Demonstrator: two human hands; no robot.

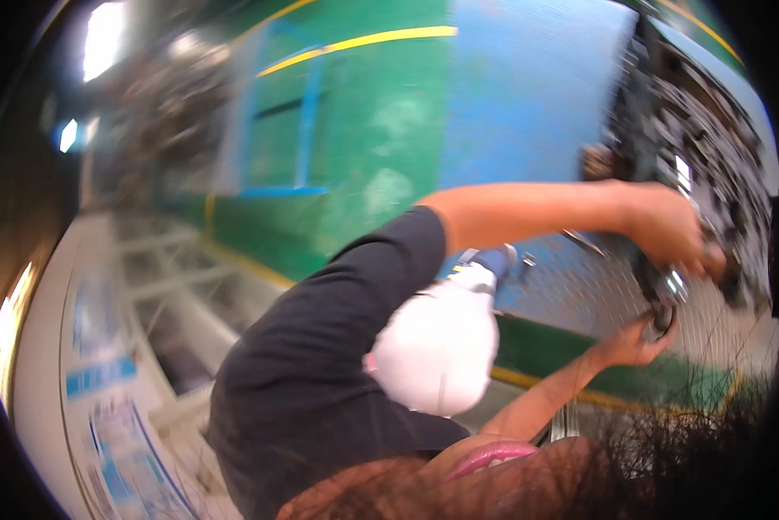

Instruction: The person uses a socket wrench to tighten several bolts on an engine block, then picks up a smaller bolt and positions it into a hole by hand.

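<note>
My left arm, in a dark short sleeve, stretches across to the right. At its end my left hand (671, 225) is closed, its fingers curled down at a cluttered mass of dark metal parts (710, 156). What it grips is blurred and partly hidden. Just under those fingers is a shiny metal piece (674, 284). Lower down, my right hand (634, 343) is closed around a rounded, ring-like metal part (662, 322), directly below the shiny piece. I cannot tell whether the ring-like part and the shiny piece are joined.
Beneath my hands lies a ridged metal surface (615, 282). Blue floor (528, 104) and green floor (389, 113) with yellow lines stretch beyond. A blue frame (307, 139) stands farther left. Along the left side are pale panels with blue-and-white printed sheets (129, 451).
</note>
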